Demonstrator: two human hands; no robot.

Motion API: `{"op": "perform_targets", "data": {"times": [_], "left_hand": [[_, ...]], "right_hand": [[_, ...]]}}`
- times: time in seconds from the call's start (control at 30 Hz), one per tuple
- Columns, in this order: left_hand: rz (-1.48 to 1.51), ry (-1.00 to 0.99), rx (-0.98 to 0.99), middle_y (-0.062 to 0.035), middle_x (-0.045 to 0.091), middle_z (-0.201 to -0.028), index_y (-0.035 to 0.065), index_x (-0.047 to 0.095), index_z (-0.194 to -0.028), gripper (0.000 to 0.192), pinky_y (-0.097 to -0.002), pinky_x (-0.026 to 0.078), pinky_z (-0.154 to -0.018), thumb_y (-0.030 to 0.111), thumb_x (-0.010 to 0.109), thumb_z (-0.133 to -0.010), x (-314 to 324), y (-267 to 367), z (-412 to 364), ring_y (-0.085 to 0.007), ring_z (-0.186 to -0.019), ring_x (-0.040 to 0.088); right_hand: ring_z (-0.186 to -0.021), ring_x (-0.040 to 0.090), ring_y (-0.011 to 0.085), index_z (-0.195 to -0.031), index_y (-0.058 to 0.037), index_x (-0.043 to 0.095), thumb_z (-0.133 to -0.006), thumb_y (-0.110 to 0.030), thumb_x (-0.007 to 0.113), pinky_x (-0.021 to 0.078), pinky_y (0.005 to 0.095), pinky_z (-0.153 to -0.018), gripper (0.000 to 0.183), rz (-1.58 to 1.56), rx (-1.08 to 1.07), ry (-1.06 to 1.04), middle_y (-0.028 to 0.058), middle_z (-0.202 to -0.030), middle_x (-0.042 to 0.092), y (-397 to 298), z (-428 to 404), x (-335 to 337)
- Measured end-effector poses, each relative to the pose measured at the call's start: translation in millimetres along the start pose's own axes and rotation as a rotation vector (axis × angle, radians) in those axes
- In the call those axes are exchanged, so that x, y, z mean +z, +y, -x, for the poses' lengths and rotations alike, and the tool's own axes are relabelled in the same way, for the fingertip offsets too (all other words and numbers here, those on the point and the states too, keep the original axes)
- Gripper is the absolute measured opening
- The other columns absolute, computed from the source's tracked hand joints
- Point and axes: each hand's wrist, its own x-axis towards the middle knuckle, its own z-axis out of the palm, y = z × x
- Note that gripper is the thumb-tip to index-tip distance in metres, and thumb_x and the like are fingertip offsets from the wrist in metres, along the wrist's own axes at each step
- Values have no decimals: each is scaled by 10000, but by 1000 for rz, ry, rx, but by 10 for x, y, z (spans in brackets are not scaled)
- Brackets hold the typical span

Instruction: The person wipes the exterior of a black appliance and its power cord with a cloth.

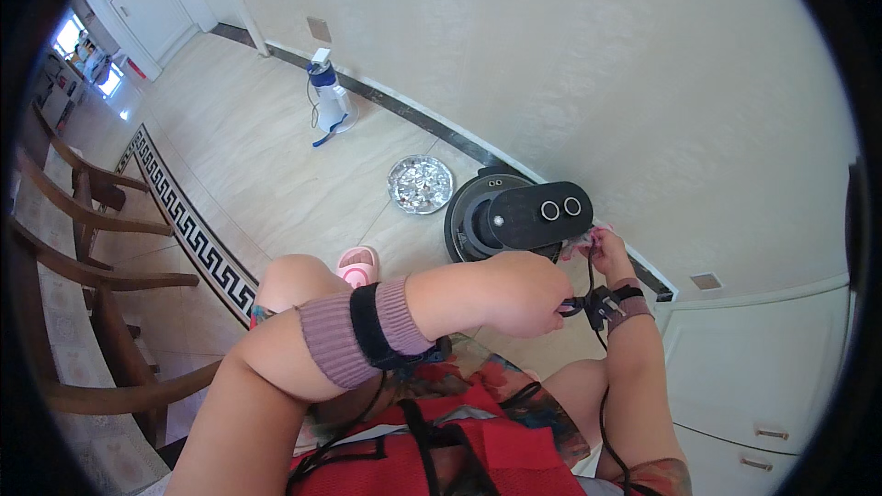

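My left hand [530, 296] reaches across to the right, its fingers closed on a black power cord beside its pronged plug [605, 306]. Just beyond it, near the wall, my right hand [610, 251] pinches a crumpled pink cloth or tissue [582, 241], and the cord runs down from about there. A black appliance [541, 213] with a round base and an oval top bearing two rings stands on the floor against the wall, directly left of my right hand. To its left lies a round, shiny foil-like dish [420, 184]. Part of the cord hangs along my right forearm.
A white and blue device, apparently a megaphone [332, 96], stands on the floor by the skirting. Wooden chairs [117, 275] line the left side. White cabinets [758, 358] are at the right. Wall sockets or plates [706, 281] sit low on the wall.
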Motion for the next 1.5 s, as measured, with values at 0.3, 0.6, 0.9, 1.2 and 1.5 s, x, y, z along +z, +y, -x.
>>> {"op": "perform_targets", "data": {"times": [0.3,0.6,0.9,1.2,1.5], "left_hand": [[-26,93,-4,-195,673,-813,41,676,-944,278,-483,514,-729,294,580,-881,0,-41,-5,-398,-806,654],[-108,198,-54,-187,686,-872,53,680,-942,278,-485,524,-753,293,569,-856,-13,112,-66,-385,-856,664],[-126,332,-74,-192,683,-873,61,672,-966,279,-482,519,-745,305,569,-878,-45,95,-198,-385,-849,659],[-115,282,-12,-179,669,-775,66,683,-927,301,-469,513,-709,337,556,-901,39,153,-332,-380,-778,657],[67,333,104,-192,643,-727,34,678,-889,312,-483,501,-664,333,588,-896,-88,2,-224,-394,-737,639]], "right_hand": [[-585,564,166,-869,-85,603,-884,-128,512,494,369,-539,101,91,-29,5,26,-716,581,55,160,134],[-796,640,156,-916,-53,665,-855,-106,564,506,283,-692,130,-29,-98,-401,38,-877,649,-240,1982,635],[-865,592,114,-1032,-61,602,-899,-56,513,467,254,-772,160,-30,-340,-337,33,-991,629,-449,2942,612],[-798,653,149,-1087,-79,603,-960,-130,470,531,282,-695,191,-29,-339,-467,51,-963,672,-358,2486,695],[-778,657,187,-1040,-89,624,-917,-112,495,576,436,-735,180,-70,-172,-233,38,-858,640,-250,1105,221]]}}
